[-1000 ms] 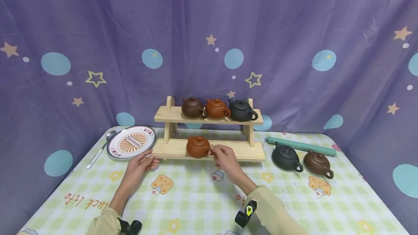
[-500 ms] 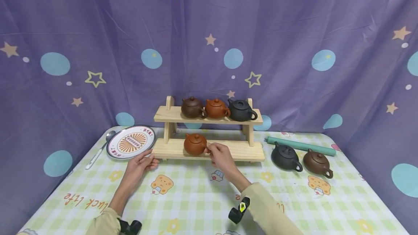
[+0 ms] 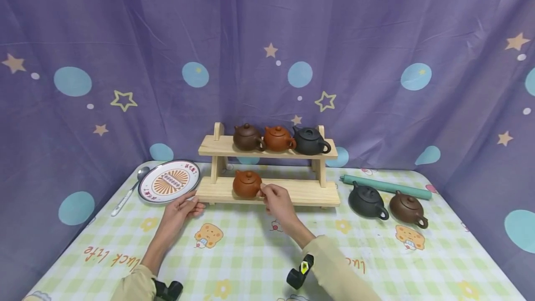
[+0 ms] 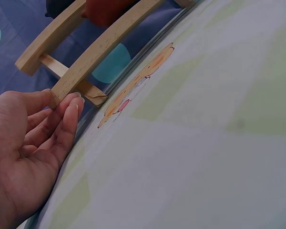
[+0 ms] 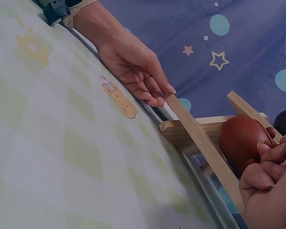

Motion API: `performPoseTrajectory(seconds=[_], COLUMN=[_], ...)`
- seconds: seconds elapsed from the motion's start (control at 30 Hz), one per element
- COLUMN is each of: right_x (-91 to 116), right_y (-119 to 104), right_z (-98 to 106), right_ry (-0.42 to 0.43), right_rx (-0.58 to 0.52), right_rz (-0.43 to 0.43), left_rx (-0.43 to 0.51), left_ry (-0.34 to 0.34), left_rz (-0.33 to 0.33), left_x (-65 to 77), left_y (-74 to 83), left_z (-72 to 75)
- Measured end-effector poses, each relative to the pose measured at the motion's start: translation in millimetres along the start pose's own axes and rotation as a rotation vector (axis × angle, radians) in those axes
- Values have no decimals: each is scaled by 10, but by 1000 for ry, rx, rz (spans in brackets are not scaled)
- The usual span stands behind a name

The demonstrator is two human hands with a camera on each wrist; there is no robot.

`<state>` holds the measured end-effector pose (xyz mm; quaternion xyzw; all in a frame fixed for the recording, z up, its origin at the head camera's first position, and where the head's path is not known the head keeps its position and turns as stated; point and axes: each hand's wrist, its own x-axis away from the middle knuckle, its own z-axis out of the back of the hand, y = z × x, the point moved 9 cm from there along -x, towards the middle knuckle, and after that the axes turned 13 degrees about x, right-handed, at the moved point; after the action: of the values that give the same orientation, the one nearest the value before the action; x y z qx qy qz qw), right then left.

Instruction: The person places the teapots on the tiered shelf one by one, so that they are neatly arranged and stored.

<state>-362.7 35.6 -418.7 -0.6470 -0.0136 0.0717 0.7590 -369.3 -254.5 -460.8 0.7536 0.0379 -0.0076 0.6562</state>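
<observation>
An orange-brown clay teapot [image 3: 247,184] is over the lower board of a two-tier wooden shelf [image 3: 309,191], left of its middle, spout pointing left. My right hand [image 3: 279,203] pinches its handle between thumb and curled fingers, which hide most of the handle. At the lower board's left front corner, my left hand [image 3: 177,212] grips the wood, thumb above and fingertips under; the left wrist view shows this hold on the board end [image 4: 66,88]. On the upper board stand a dark brown teapot [image 3: 247,138], a second orange-brown teapot [image 3: 277,139] and a black teapot [image 3: 308,141].
Right of the shelf, another black teapot [image 3: 366,200] and a brown teapot [image 3: 407,209] stand on the checked tablecloth [image 3: 251,264]. A green roll [image 3: 384,186] lies behind them. To the left are a patterned plate [image 3: 169,181] and a spoon [image 3: 130,192]. A purple curtain [image 3: 251,22] hangs behind.
My right hand has shifted the held teapot a little left and back along the lower board. The left hand has kept its grip on the corner, and the other teapots have stayed put.
</observation>
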Motion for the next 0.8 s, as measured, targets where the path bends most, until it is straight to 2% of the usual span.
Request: performPoseTrajectory(seconds=[0.3,0.5,0.63,0.8], right_x=[9,28,31,99], right_y=[-31,-61,-61,-169], right_z=[-88,-100,-109,-126], right_ry=[11,38,29,1], right_rx=[-2,53,59,65], right_rz=[14,38,45,51], left_rx=[16,12,17,15], left_ry=[-4,-6,-8,-5], left_rz=[0,-1,-2,1], left_x=[-3,-15,-14,-5], left_y=[-4,3,0,-8], left_z=[-3,-17,-16,-8])
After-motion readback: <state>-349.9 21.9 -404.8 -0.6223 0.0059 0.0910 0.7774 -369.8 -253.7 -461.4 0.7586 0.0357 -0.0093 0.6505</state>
